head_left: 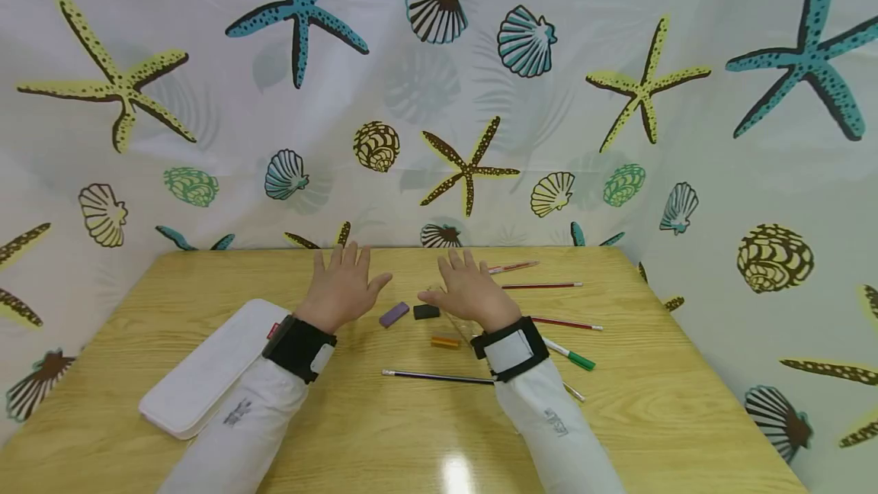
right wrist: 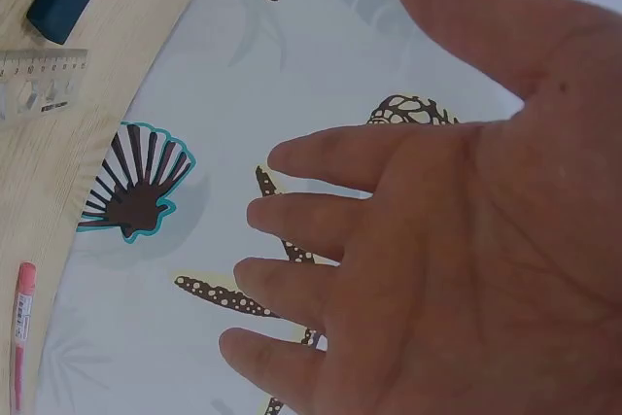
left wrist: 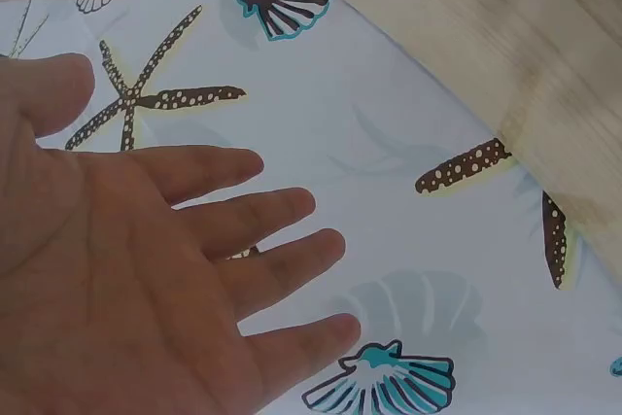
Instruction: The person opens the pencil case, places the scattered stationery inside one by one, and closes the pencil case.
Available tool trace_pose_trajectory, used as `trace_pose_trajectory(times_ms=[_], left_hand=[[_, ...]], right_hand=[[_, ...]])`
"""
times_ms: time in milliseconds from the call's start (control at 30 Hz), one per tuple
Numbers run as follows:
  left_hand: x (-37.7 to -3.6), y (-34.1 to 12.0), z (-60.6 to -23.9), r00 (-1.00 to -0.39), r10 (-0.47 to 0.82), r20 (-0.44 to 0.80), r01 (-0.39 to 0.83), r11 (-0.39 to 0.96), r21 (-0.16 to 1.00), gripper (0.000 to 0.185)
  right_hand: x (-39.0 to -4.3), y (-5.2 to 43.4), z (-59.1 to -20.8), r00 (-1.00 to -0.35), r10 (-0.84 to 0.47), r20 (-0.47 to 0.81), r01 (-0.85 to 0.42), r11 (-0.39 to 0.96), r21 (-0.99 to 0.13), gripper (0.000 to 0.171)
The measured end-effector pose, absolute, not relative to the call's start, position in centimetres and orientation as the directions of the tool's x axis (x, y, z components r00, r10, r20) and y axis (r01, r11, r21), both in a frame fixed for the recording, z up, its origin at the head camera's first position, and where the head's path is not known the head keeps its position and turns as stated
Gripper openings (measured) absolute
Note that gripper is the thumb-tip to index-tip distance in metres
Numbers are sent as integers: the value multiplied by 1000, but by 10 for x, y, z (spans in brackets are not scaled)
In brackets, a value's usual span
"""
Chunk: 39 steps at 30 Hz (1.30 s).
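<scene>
Nearest you on the worktop (head_left: pixel 384 441) lie a white pencil case (head_left: pixel 206 368) toward the left edge and a black pencil (head_left: pixel 435 377) at centre. Beyond them sit an orange eraser (head_left: pixel 444 342), a purple eraser (head_left: pixel 394 314) and a black eraser (head_left: pixel 426 312). Your left hand (head_left: pixel 345 284) and right hand (head_left: pixel 468 288) hover apart just past the erasers, fingers spread, holding nothing.
</scene>
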<state>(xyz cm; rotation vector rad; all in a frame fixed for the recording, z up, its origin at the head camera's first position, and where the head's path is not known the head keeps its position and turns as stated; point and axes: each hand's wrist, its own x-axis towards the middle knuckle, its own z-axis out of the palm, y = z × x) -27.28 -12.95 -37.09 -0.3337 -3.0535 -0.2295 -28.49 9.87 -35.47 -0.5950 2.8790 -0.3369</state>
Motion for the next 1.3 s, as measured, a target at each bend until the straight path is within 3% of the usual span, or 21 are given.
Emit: trace_pose_trajectory(times_ms=[167, 400, 500, 733, 967, 1300], left_hand=[[-248, -156, -370, -959, 243, 143, 260, 958, 118, 63], [-200, -232, -380, -974, 186, 132, 202, 971, 127, 55], [-182, -264, -389, -986, 142, 88, 151, 983, 103, 65], [-150, -315, -410, -992, 38, -124, 30, 997, 69, 113], [-133, -332, -431, -983, -17, -183, -46, 987, 152, 123], [-127, -332, -440, -991, -45, -126, -67, 983, 173, 120]], right_hand=[[-284, 98, -355, -904, -413, -113, -373, 890, -264, 79], [-278, 89, -352, -888, -458, -50, -425, 857, -293, 76], [-274, 82, -350, -872, -488, -19, -460, 834, -306, 73], [-260, 51, -353, -801, -598, 36, -556, 719, -416, 59], [-241, 4, -360, -723, -680, 122, -682, 676, -278, 48], [-213, -66, -386, -600, -799, 48, -799, 601, 5, 44]])
